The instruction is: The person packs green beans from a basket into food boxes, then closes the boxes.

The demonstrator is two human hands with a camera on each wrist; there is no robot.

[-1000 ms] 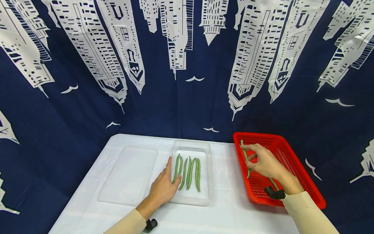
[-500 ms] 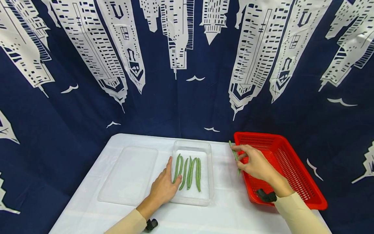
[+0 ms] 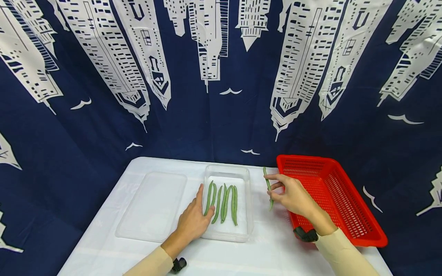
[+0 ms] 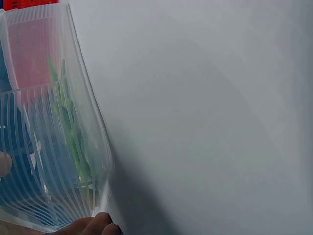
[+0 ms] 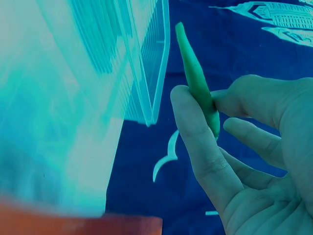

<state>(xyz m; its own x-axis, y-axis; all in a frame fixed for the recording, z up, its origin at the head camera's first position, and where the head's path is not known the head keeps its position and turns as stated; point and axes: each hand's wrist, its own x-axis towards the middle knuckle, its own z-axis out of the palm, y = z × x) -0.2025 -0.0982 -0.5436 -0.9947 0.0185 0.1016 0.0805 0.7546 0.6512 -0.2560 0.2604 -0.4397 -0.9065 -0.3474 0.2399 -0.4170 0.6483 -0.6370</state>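
In the head view a clear plastic container (image 3: 247, 214) stands mid-table with several green beans (image 3: 218, 207) lying lengthwise inside. My left hand (image 3: 193, 218) grips its left wall, thumb over the rim and index finger straight along the outside. The left wrist view shows knuckles (image 4: 100, 224) at the container's edge, with beans seen through the ribbed wall. Between the container and the red basket, my right hand (image 3: 295, 195) pinches one green bean (image 3: 268, 184) by thumb and fingers, above the tablecloth. The right wrist view shows that held bean (image 5: 195, 73) pointing up, its lower end partly behind the fingers.
A red perforated basket (image 3: 366, 209) stands at the right, partly hidden by the right hand and forearm. Left of the container lies a flat translucent lid (image 3: 152, 207). A dark blue cloth (image 3: 207, 126) with white buildings hangs behind the white-covered table (image 3: 114, 253).
My right hand has moved left, carrying the bean from above the red basket to the space beside the container. The left hand and container have stayed put.
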